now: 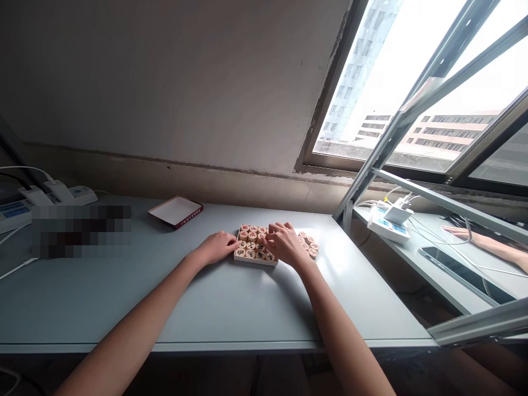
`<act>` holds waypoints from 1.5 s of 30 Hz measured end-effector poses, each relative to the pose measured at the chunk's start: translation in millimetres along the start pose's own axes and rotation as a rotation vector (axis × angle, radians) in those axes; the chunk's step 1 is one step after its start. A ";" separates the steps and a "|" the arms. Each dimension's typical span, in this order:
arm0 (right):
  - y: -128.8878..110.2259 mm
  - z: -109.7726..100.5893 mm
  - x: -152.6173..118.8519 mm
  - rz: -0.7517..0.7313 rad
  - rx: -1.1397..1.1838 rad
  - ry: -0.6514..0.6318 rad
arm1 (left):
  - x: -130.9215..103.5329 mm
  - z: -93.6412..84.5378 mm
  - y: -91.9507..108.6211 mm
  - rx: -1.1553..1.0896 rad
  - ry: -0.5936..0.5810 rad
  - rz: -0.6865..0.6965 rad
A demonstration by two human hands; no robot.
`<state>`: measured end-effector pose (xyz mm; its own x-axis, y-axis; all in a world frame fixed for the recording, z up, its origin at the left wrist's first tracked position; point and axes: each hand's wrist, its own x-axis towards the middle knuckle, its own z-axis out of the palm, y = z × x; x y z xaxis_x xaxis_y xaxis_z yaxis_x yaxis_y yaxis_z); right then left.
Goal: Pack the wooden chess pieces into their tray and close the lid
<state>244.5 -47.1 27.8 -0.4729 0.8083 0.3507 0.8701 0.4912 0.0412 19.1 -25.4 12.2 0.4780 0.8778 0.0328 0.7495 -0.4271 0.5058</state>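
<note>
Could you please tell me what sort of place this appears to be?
It looks like a shared indoor workspace, perhaps an office or dormitory room: a grey desk stands near a window, and another person's hand shows at a neighbouring desk, where a power strip sits.

Two bare arms reach in over the near edge of the tabletop [214, 313] and angle toward each other. The left forearm [154, 305] slants forward and rightward; the left hand [215, 247] is palm down, fingers loosely bent and pointing inward. The right forearm [336, 313] slants forward and leftward; the right hand [287, 243] arches palm down, fingers curled downward. The hands are near each other but apart, both closer to the far edge. Whether the right fingertips pinch is unclear.
</note>
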 end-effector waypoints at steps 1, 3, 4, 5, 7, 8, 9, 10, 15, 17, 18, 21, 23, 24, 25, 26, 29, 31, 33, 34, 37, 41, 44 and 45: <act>-0.9 0.7 0.2 -0.006 0.002 0.000 | -0.1 -0.1 0.1 0.001 0.002 0.001; -1.3 1.1 0.8 -0.011 0.009 0.011 | -0.4 -0.3 -0.1 -0.002 0.001 0.004; -0.7 0.5 1.1 -0.008 0.013 0.021 | -0.6 -0.5 -0.4 -0.002 -0.002 0.005; 0.5 -0.6 1.4 -0.002 0.020 0.032 | -0.6 -0.6 -0.8 -0.001 -0.005 0.006; 5.0 -4.0 1.5 0.028 0.035 0.058 | -0.4 -0.7 -1.7 -0.002 -0.009 0.014; 8.5 -5.9 1.0 0.058 0.036 0.078 | -0.2 -0.6 -2.1 -0.002 -0.009 0.020; 12.8 -7.7 0.1 0.103 0.028 0.101 | 0.0 -0.5 -2.4 -0.002 -0.011 0.025; 17.7 -9.2 -1.6 0.163 0.008 0.124 | 0.3 -0.3 -2.6 -0.002 -0.010 0.030; 45.6 -9.1 -17.2 0.481 -0.037 -0.087 | 1.9 2.5 -1.1 0.019 0.025 0.036; 53.2 -6.8 -22.8 0.504 0.031 -0.243 | 2.1 3.8 -0.2 0.037 0.034 0.017; 55.6 -5.8 -24.4 0.498 0.057 -0.276 | 2.1 4.2 0.1 0.045 0.036 0.008; 58.2 -4.7 -24.5 0.473 0.076 -0.246 | 2.1 4.5 0.4 0.048 0.028 0.002; 56.5 -5.4 -20.9 0.477 0.091 -0.185 | 2.3 4.6 0.1 0.046 0.022 0.002; 54.1 -5.9 -18.3 0.479 0.125 -0.135 | 2.6 4.8 -0.2 0.050 0.023 0.000; 50.2 -6.1 -15.1 0.469 0.185 -0.077 | 2.9 5.1 -0.4 0.059 0.028 -0.005; 44.5 -6.0 -11.6 0.437 0.267 -0.020 | 3.3 5.3 -0.5 0.071 0.036 -0.010; 17.1 -2.1 -0.5 0.225 0.478 0.056 | 3.9 5.0 -0.5 0.084 0.056 -0.028; -5.0 3.3 5.0 0.119 0.447 0.047 | 3.9 3.9 -0.5 0.053 0.055 -0.042; -23.0 9.4 7.7 0.085 0.334 0.040 | 3.8 2.6 -0.9 0.013 0.045 -0.059; -29.1 12.1 8.1 0.076 0.283 0.038 | 3.9 2.2 -1.3 0.000 0.039 -0.064; -35.2 16.3 7.7 0.043 0.213 0.035 | 4.3 2.6 -2.6 0.011 0.034 -0.061; -23.6 11.4 7.2 0.043 0.201 0.012 | 4.2 3.8 -2.3 0.042 0.027 -0.037; -3.5 4.2 3.5 0.190 0.119 0.062 | 3.1 3.3 -0.7 0.050 0.024 -0.024; 5.2 2.2 0.9 0.283 0.058 0.080 | 2.7 3.0 -0.3 0.054 0.023 -0.020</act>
<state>248.3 -43.1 26.3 -0.1985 0.8885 0.4137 0.9553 0.2698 -0.1210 21.6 -23.5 9.5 0.4521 0.8909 0.0434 0.7829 -0.4196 0.4594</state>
